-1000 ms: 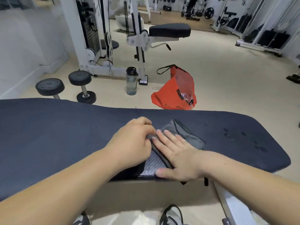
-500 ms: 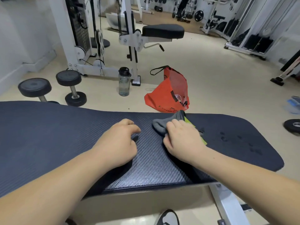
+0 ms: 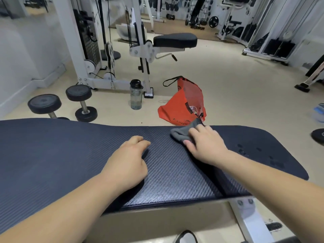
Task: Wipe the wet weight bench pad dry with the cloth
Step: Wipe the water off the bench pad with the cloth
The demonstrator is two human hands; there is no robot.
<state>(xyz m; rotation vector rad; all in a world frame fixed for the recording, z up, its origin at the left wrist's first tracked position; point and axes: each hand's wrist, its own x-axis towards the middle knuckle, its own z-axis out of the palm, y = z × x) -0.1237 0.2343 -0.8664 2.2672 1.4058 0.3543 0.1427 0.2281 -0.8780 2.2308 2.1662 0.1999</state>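
Gripping bunched cloth (image 3: 181, 133) on pad (image 3: 52, 155), right hand (image 3: 205, 146) is hiding part of it. Left hand (image 3: 128, 160) is resting loose, empty.

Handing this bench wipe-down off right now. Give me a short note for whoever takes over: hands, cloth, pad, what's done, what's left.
Left hand: open, resting on the bench pad, holding nothing.
Right hand: grips the bunched grey cloth on the pad near its far edge, about mid-length.
Done: no drops show on the pad around the hands.
Left: water drops sit on the pad's right end, beyond the right hand. Wiping there looks like the next step, probably by sweeping the cloth rightward.
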